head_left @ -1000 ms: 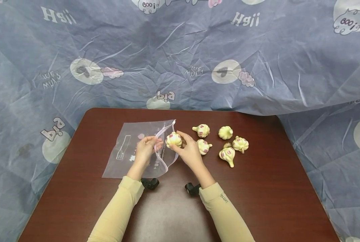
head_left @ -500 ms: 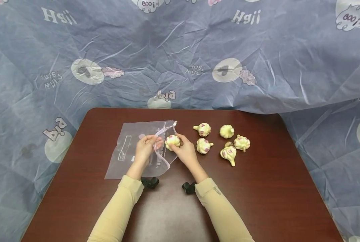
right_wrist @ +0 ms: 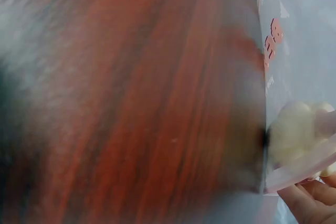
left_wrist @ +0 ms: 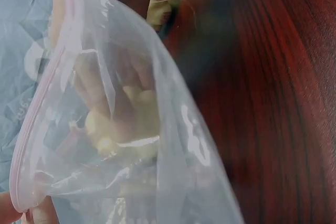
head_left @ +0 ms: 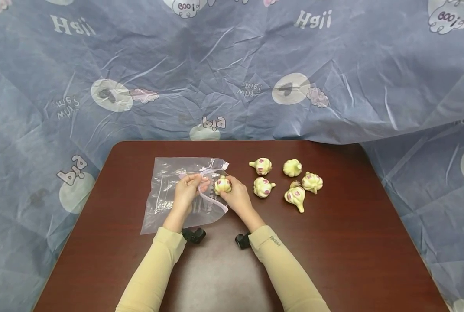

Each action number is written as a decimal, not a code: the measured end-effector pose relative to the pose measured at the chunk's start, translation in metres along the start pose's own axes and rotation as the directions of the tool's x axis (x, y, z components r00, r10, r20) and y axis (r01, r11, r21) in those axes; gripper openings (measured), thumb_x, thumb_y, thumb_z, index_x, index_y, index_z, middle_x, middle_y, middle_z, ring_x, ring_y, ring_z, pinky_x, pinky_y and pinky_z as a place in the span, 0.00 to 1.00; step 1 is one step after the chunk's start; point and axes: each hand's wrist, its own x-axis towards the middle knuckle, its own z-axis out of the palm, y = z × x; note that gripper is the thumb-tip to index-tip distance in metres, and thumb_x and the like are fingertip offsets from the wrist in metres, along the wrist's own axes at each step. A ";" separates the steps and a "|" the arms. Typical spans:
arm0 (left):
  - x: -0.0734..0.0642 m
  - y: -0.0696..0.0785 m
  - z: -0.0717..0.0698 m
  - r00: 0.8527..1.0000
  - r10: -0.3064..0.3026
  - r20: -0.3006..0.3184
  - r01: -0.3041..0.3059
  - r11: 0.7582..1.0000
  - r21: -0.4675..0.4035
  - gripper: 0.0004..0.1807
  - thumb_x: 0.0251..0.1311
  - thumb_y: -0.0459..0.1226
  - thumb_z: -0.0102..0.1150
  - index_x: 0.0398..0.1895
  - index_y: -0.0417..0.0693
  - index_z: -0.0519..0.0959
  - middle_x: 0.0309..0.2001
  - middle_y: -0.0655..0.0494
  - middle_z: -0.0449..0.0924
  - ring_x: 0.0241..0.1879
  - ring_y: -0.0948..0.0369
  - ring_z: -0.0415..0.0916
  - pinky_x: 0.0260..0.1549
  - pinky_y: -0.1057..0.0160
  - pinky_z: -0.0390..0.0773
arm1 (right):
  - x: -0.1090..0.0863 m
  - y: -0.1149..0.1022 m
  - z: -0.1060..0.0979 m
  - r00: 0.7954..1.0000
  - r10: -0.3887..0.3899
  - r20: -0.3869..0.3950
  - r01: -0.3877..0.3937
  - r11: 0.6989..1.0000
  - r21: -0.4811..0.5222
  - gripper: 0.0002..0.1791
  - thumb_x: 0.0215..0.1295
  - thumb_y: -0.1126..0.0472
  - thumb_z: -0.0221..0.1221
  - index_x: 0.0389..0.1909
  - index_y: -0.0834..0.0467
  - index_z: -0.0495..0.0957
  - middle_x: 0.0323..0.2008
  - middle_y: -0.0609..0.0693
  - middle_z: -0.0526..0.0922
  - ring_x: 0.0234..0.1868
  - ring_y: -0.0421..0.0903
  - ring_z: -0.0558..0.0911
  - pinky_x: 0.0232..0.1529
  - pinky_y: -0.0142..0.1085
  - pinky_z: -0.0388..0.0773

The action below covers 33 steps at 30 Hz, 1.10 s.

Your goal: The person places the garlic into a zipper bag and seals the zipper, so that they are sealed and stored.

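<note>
Over a brown table (head_left: 333, 251) before blue sheeting (head_left: 216, 69), left grip (head_left: 186, 190) pinches bag (head_left: 162, 190), right grip (head_left: 237, 193) curls round garlic (head_left: 222, 185).

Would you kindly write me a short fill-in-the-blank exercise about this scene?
The clear plastic bag is pinched at its rim by the ____ hand.
Besides the garlic bulb in the right hand, ____ garlic bulbs lie on the table.
Both sleeves are pale ____.

Missing words: left; five; yellow.

Table (head_left: 221, 277) glare (pale); right wrist view blurry.
</note>
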 end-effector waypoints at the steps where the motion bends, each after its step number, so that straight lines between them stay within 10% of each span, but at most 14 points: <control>1: 0.000 -0.001 0.001 1.000 -0.002 0.002 0.002 1.000 0.000 0.14 0.72 0.33 0.51 0.54 0.30 0.72 0.40 0.51 0.86 0.30 0.70 0.84 0.39 0.71 0.86 | 0.000 0.000 0.000 1.000 -0.009 0.007 0.009 1.000 -0.009 0.30 0.54 0.62 0.70 0.59 0.61 0.75 0.55 0.60 0.82 0.53 0.56 0.82 0.52 0.49 0.82; 14: -0.001 -0.004 0.009 1.000 0.003 0.024 -0.002 1.000 -0.022 0.13 0.71 0.33 0.52 0.52 0.31 0.73 0.32 0.60 0.86 0.29 0.69 0.84 0.35 0.74 0.85 | 0.001 -0.003 -0.008 0.943 -0.276 0.188 0.299 0.948 -0.110 0.33 0.55 0.65 0.70 0.62 0.65 0.73 0.62 0.60 0.77 0.63 0.55 0.77 0.65 0.45 0.75; 33: -0.001 -0.001 0.009 0.999 0.037 0.001 -0.037 0.999 -0.014 0.15 0.72 0.32 0.52 0.53 0.28 0.72 0.36 0.53 0.85 0.30 0.70 0.84 0.34 0.75 0.84 | -0.021 -0.001 -0.083 0.982 -0.190 -0.008 0.190 0.982 0.005 0.30 0.58 0.58 0.70 0.62 0.57 0.75 0.61 0.55 0.79 0.65 0.55 0.75 0.67 0.52 0.72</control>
